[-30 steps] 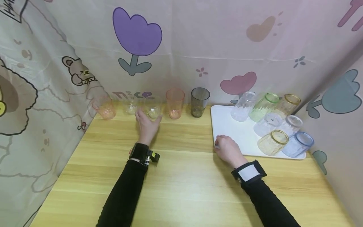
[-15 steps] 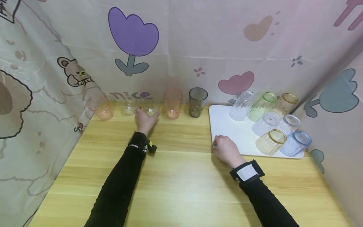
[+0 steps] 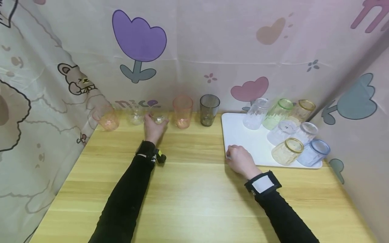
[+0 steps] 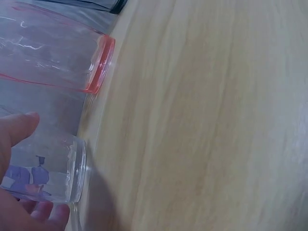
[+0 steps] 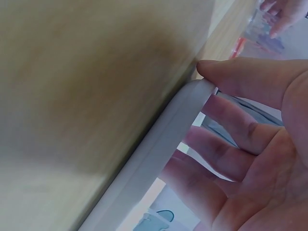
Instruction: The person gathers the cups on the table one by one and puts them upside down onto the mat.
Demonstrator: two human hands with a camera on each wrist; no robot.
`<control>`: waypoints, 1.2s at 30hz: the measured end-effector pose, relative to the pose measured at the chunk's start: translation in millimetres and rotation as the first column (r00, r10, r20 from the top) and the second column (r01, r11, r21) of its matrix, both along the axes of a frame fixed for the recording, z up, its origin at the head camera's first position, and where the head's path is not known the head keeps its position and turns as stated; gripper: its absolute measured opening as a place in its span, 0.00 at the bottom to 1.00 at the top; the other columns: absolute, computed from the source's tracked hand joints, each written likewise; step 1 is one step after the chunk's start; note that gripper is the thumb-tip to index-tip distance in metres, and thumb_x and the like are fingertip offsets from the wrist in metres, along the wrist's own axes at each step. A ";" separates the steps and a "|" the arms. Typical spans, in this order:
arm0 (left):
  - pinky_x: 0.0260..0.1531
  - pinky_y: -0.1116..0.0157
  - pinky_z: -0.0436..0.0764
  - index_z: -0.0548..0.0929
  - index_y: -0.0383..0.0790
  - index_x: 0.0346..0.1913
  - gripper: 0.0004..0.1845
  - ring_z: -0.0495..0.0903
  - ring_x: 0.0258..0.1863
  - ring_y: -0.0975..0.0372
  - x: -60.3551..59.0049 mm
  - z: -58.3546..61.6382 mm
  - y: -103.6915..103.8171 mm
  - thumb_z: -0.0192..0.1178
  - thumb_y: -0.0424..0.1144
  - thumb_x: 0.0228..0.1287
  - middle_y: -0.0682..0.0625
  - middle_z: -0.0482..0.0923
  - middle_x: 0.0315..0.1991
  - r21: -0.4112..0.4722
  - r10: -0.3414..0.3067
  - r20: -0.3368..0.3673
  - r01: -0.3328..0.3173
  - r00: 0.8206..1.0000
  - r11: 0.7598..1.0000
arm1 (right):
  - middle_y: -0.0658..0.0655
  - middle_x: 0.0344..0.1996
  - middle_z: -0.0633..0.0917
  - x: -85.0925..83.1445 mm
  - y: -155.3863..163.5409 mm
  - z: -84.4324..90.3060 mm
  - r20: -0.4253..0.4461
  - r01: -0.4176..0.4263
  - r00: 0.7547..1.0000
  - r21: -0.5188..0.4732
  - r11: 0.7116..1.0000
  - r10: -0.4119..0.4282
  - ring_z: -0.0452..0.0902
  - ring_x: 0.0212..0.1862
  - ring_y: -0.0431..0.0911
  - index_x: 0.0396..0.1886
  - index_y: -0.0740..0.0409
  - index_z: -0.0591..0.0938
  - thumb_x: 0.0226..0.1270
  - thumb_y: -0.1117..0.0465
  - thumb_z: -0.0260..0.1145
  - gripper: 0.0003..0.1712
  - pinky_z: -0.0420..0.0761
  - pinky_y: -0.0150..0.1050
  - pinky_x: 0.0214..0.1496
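Our left hand [image 3: 155,130] grips a clear glass [image 4: 57,163] between thumb and fingers, with a second glass [image 3: 136,117] just left of that grip and a coral glass [image 3: 183,113] just right of it, while farther right our right hand [image 3: 241,161] pinches the rim of a white tray [image 3: 235,130].

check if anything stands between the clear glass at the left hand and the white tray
Yes: the reddish glass, then the dark grey glass, stand in line between the clear glass at the left hand and the white tray. Nothing visible blocks going round in front of them.
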State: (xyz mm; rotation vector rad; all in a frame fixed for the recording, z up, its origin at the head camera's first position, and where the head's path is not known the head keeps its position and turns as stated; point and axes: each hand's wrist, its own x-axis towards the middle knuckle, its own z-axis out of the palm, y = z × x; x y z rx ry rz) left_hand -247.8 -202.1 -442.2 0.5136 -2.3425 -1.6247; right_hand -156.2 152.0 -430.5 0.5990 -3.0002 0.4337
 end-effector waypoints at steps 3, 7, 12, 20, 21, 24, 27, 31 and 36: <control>0.77 0.48 0.63 0.53 0.38 0.80 0.53 0.61 0.76 0.44 3.7 0.1 -1.1 0.76 0.44 0.61 0.39 0.59 0.77 0.022 -0.001 -0.009 0.001 1.000 1.000 | 0.60 0.32 0.85 0.3 -0.3 -0.3 0.010 0.005 1.000 0.000 1.000 -0.005 0.84 0.38 0.59 0.31 0.63 0.84 0.57 0.67 0.75 0.07 0.86 0.55 0.39; 0.76 0.49 0.64 0.55 0.41 0.78 0.50 0.62 0.75 0.46 10.3 0.9 -0.8 0.76 0.46 0.61 0.42 0.60 0.76 0.059 0.013 -0.025 -0.012 1.000 0.998 | 0.60 0.32 0.85 0.7 0.0 0.1 0.014 0.008 1.000 -0.003 1.000 -0.008 0.84 0.38 0.60 0.32 0.64 0.84 0.56 0.67 0.75 0.07 0.86 0.55 0.40; 0.74 0.48 0.65 0.59 0.46 0.74 0.46 0.64 0.74 0.47 25.3 7.4 1.1 0.75 0.51 0.60 0.41 0.61 0.75 0.154 0.052 -0.027 -0.048 0.998 0.987 | 0.60 0.32 0.85 1.9 -0.6 1.2 0.008 0.006 1.000 -0.008 1.000 -0.006 0.84 0.37 0.59 0.32 0.64 0.84 0.56 0.68 0.75 0.07 0.86 0.55 0.39; 0.71 0.54 0.72 0.56 0.50 0.76 0.50 0.62 0.75 0.52 52.6 27.6 8.0 0.75 0.60 0.58 0.45 0.58 0.77 0.378 0.116 -0.046 -0.090 0.992 0.921 | 0.60 0.31 0.85 3.2 -1.2 1.5 -0.001 -0.008 1.000 -0.015 1.000 0.008 0.84 0.36 0.59 0.31 0.65 0.84 0.58 0.68 0.73 0.05 0.86 0.55 0.38; 0.71 0.56 0.72 0.57 0.49 0.75 0.49 0.63 0.75 0.53 55.9 29.6 9.2 0.75 0.59 0.59 0.45 0.59 0.76 0.416 0.129 -0.058 -0.093 0.990 0.905 | 0.60 0.31 0.85 3.3 -1.5 1.3 -0.001 -0.009 1.000 -0.015 1.000 0.009 0.84 0.36 0.59 0.31 0.65 0.84 0.58 0.68 0.73 0.05 0.86 0.55 0.38; 0.69 0.60 0.72 0.61 0.46 0.67 0.40 0.68 0.68 0.57 65.1 36.0 14.9 0.74 0.54 0.63 0.46 0.62 0.69 0.526 0.167 -0.115 -0.082 0.979 0.847 | 0.61 0.32 0.86 4.1 -1.0 1.7 0.008 -0.003 1.000 -0.013 1.000 0.003 0.85 0.38 0.59 0.32 0.65 0.84 0.59 0.68 0.73 0.05 0.86 0.55 0.40; 0.66 0.60 0.74 0.62 0.43 0.56 0.29 0.72 0.55 0.58 75.1 42.0 21.3 0.71 0.49 0.68 0.48 0.63 0.58 0.611 0.181 -0.189 -0.028 0.965 0.791 | 0.62 0.33 0.87 4.9 -0.8 1.9 0.014 -0.005 1.000 -0.011 1.000 0.005 0.85 0.39 0.60 0.33 0.65 0.85 0.60 0.67 0.73 0.06 0.87 0.55 0.41; 0.66 0.58 0.75 0.63 0.44 0.51 0.23 0.73 0.51 0.60 89.9 49.1 31.8 0.67 0.48 0.71 0.50 0.64 0.55 0.682 0.175 -0.238 0.036 0.955 0.731 | 0.62 0.34 0.88 6.4 0.0 1.8 0.021 0.005 1.000 -0.023 1.000 -0.004 0.85 0.40 0.60 0.34 0.65 0.84 0.60 0.68 0.74 0.06 0.86 0.55 0.43; 0.67 0.60 0.75 0.69 0.43 0.48 0.18 0.75 0.57 0.59 103.8 52.2 47.4 0.62 0.52 0.75 0.50 0.72 0.53 0.760 0.131 -0.247 0.108 0.960 0.641 | 0.62 0.34 0.88 9.3 0.1 1.8 0.023 0.016 1.000 -0.040 0.999 -0.015 0.86 0.39 0.60 0.35 0.64 0.84 0.60 0.68 0.74 0.06 0.87 0.55 0.41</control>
